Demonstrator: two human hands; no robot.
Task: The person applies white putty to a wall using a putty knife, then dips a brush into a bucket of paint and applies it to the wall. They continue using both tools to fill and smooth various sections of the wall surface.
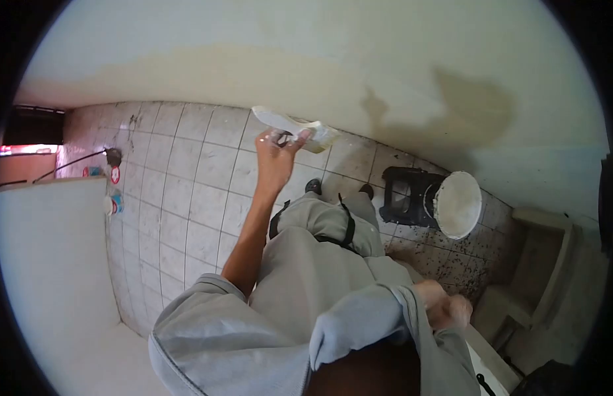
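Observation:
My left hand [279,146] is raised beside the wall, fingers and thumb pinched on a whitish, curved flat spreader [280,119]. White smears mark its fingers, and the spreader's far end is yellowish and close to the wall [306,72]. Lower right, my right hand [445,307] is at the folds of the loose grey shirt [300,277]. Its fingers are curled and somewhat blurred; I cannot tell what they hold.
A round white bucket [457,205] stands by a black plastic stool [407,197] near the wall. Dark debris litters the tiled floor [188,158] there. A concrete basin [544,264] is at right. Left are a white partition [56,257] and a small tub [113,204].

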